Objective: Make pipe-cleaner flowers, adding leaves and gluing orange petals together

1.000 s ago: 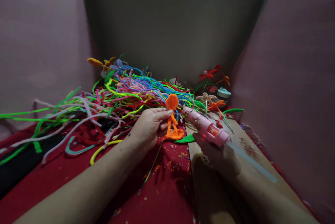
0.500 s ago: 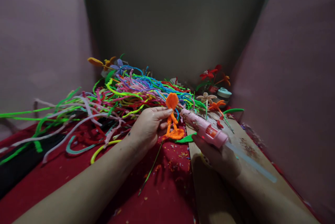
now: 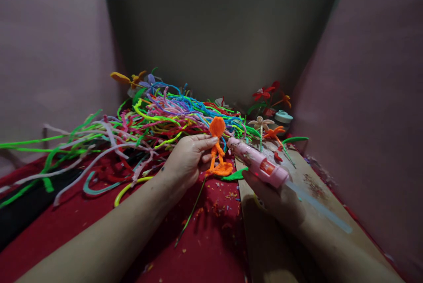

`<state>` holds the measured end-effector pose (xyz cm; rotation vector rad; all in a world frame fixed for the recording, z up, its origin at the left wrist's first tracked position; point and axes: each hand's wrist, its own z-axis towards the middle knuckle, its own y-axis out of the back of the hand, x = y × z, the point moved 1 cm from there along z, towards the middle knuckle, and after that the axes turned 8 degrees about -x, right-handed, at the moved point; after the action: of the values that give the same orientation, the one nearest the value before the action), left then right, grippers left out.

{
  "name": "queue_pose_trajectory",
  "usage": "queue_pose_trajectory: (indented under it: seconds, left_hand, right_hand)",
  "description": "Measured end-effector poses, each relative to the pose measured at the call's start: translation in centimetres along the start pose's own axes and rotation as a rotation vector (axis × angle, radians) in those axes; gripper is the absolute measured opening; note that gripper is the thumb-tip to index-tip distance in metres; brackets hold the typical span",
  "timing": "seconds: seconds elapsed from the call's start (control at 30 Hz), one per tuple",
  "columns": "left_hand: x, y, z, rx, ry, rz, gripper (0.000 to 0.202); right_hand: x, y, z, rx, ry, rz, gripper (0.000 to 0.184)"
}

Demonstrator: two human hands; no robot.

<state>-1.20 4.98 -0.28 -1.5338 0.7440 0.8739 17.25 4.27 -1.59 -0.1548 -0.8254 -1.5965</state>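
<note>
My left hand [image 3: 190, 157] pinches an orange pipe-cleaner flower [image 3: 217, 128] between thumb and fingers. One flat oval petal points up, and another lies lower down near the end of a thin green stem. In my right hand [image 3: 274, 197] is a pink hot glue gun [image 3: 256, 159], gripped from below. Its nozzle points toward the orange flower, a small gap to the right of it. A clear glue stick [image 3: 320, 208] juts from the gun's rear. Just under the gun's front, a green leaf [image 3: 235, 174] lies partly over the board's edge.
A heap of colourful pipe cleaners [image 3: 185, 115] spreads across the back and left of the red cloth [image 3: 211, 247]. On the right lies a wooden board [image 3: 307, 181], with finished flowers [image 3: 261, 123] and a pale-green-lidded jar [image 3: 283, 117] behind. Pink walls rise at both sides.
Almost nothing differs. The glue gun's rear end and glue stick have shifted very slightly right and down; my left hand and the orange flower hold still.
</note>
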Motion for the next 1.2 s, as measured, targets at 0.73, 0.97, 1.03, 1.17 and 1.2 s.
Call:
queue_pose_trajectory:
  seconds: [0.73, 0.97, 1.03, 1.17, 1.2]
  left_hand:
    - [0.08, 0.20, 0.03, 0.023, 0.007, -0.012, 0.004]
    - [-0.11, -0.14, -0.19, 0.007, 0.007, -0.008, 0.005]
    - [-0.20, -0.21, -0.27, -0.009, 0.008, 0.003, 0.004]
    - [-0.22, -0.17, -0.33, -0.012, 0.012, 0.002, 0.005]
    - [-0.19, -0.15, -0.31, -0.005, 0.011, -0.001, 0.005]
  right_hand:
    - [-0.27, 0.12, -0.23, 0.035, -0.103, 0.030, 0.048]
    - [-0.07, 0.00, -0.18, -0.008, -0.047, 0.051, 0.050]
    - [-0.09, 0.06, -0.18, -0.005, -0.062, 0.026, 0.049]
    - [0.13, 0.23, 0.08, 0.003, -0.084, 0.070, 0.048]
    - [0.24, 0.26, 0.19, 0.001, -0.084, 0.077, 0.049]
